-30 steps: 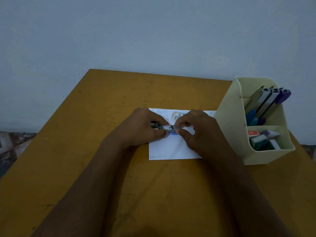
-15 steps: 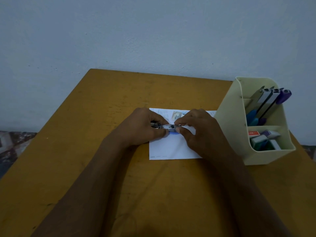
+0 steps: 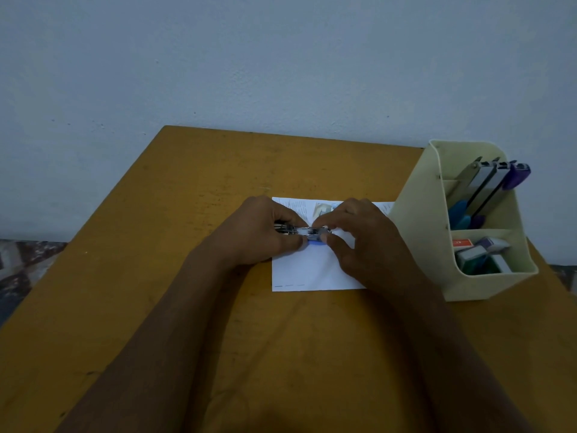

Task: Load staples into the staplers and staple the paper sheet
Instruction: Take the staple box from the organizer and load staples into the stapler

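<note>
A small stapler sits over the middle of the paper sheet, held between both hands. Only a strip of its shiny metal top and a sliver of blue base show; the rest is covered by fingers, so whether its magazine is open or closed cannot be told.

The left hand comes in from the sheet's left edge, fingers curled round the stapler's left end, thumb on the near side. The right hand lies over the sheet's right half and pinches the stapler's right end between thumb and bent fingers. No staples can be made out in the dim light.

The sheet lies flat on the yellow-brown table. Its far strip carries small print and a picture too blurred to read, and its right side is hidden under the right hand.

Just right of the sheet stands a cream desk organizer, its near corner overlapping the sheet's far right corner. Its back compartment holds more staplers upright, with blue and purple parts; their lower ends are hidden. Its front compartment holds small boxes with illegible labels. Beyond the sheet rises a pale wall.
</note>
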